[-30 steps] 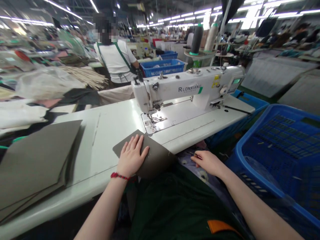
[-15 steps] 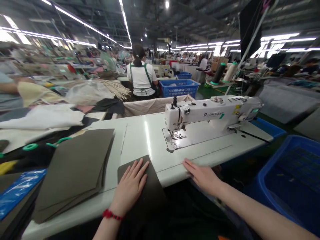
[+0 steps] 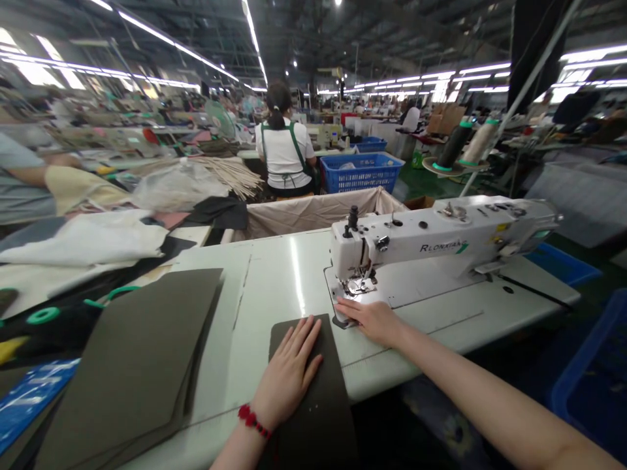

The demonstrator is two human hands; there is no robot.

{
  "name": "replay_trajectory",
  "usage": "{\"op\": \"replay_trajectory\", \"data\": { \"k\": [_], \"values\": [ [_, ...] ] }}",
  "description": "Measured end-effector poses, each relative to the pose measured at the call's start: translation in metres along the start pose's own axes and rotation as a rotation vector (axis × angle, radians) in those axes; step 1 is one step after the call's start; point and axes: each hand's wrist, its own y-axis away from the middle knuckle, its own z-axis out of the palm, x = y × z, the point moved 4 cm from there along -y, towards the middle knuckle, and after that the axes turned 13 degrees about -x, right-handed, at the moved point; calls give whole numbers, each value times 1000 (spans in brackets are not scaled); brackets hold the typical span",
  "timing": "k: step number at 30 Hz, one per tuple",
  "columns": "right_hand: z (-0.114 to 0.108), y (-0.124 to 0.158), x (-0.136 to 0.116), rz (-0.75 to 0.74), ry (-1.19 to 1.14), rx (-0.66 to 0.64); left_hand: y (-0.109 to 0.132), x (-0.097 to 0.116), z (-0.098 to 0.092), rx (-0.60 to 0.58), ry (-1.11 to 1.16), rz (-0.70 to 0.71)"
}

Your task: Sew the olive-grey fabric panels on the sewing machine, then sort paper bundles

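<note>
My left hand [image 3: 289, 372] lies flat, fingers spread, on a dark olive sheet panel [image 3: 330, 398] at the near edge of the sewing table. My right hand [image 3: 371, 321] rests on the white table with its fingertips at the needle plate [image 3: 360, 290] of a white Lonxiang sewing machine [image 3: 435, 245]. The panel's top edge lies just left of the plate, not under the presser foot. A stack of similar olive panels [image 3: 132, 346] lies to the left of my left hand.
The white table [image 3: 274, 281] carries the machine. Behind it stands a fabric-lined bin [image 3: 313, 215]. Beyond sits a co-worker in a white shirt and green apron [image 3: 283, 153], near a blue basket [image 3: 361, 173]. Thread cones [image 3: 455, 145] stand back right, a blue crate [image 3: 588, 385] lower right, fabric piles left.
The view has turned and risen away from my lap. My left hand has pushed the panel forward on the table, and my right hand has moved up to the needle plate.
</note>
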Motion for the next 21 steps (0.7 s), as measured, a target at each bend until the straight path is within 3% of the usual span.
{"op": "replay_trajectory", "data": {
  "k": [5, 8, 14, 21],
  "values": [
    [9, 7, 29, 5, -22, 12, -8, 9, -2, -41, 53, 5],
    [15, 16, 39, 42, -65, 59, -26, 16, 1, -79, 65, 30],
    [19, 17, 44, 72, -87, 142, -75, 26, 7, -73, 72, 0],
    [18, 15, 45, 90, -7, 79, -92, 27, 3, -120, 97, 24]
  ]
}}
